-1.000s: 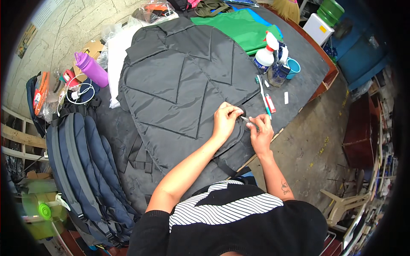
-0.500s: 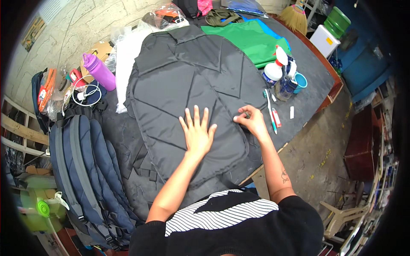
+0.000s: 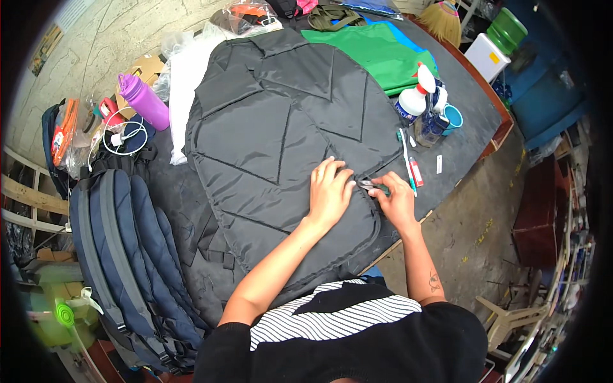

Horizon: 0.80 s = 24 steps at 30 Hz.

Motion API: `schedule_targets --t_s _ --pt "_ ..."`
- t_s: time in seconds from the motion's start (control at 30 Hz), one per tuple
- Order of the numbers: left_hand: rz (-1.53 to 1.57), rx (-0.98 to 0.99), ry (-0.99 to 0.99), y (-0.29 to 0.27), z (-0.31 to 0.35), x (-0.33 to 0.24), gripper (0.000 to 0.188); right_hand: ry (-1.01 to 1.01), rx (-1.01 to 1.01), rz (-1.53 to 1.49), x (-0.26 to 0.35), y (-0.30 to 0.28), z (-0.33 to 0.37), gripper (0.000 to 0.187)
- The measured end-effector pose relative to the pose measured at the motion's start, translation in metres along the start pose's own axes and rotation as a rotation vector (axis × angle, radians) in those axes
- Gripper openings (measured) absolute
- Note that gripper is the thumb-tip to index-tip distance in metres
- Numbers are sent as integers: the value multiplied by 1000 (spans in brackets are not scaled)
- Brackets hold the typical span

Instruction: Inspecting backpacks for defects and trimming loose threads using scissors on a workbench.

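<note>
A large black fabric bag (image 3: 246, 143) with zigzag seams lies flat before me, straps and a buckle showing at its near left edge. My left hand (image 3: 329, 195) rests on it with fingers bent together, gripping the cloth by the right-hand seam. Close beside it, my right hand (image 3: 397, 199) is closed round small thread snips (image 3: 366, 184) with a metal tip and some green at the grip. Their tip is at the bag's right edge, a short way from my left fingertips. Any thread there is too small to make out.
Right of the bag lie a toothbrush (image 3: 406, 163) and a red-and-white tube (image 3: 416, 172), near a spray bottle (image 3: 415, 96) and a blue cup (image 3: 452, 119). Green cloth (image 3: 377, 57) is at the back. A purple bottle (image 3: 143, 102) and navy backpack (image 3: 131, 249) stand left.
My left hand has gone from lying flat and spread to gripping by the right seam. My right hand has moved slightly right and nearer me, and the snips now show. The bag's cloth has shifted and wrinkled.
</note>
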<state>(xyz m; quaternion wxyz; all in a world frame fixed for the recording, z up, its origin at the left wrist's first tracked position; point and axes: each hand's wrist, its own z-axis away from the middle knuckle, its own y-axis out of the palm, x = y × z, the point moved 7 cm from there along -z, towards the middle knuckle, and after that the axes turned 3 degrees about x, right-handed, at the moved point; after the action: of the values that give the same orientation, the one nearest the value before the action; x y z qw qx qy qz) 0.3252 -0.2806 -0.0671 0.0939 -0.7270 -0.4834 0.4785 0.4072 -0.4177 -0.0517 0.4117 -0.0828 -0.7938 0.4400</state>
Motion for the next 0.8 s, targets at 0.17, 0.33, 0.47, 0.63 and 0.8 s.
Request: schedule_targets --t_s 0.17,0.33,0.47,0.63,0.8 --pt "-78 64 22 23 -1 1 12 -187 -68 137 12 -1 -1 17" --pt "-94 30 30 24 2 -1 9 -208 -64 125 10 3 -3 15" --pt "-74 11 31 20 2 1 9 -223 -37 129 9 9 -4 15" --pt "-70 32 50 20 -2 -2 9 -176 -37 91 2 15 -2 14" --pt "61 -8 -48 13 -8 13 8 77 -91 -190 -9 8 1 15"
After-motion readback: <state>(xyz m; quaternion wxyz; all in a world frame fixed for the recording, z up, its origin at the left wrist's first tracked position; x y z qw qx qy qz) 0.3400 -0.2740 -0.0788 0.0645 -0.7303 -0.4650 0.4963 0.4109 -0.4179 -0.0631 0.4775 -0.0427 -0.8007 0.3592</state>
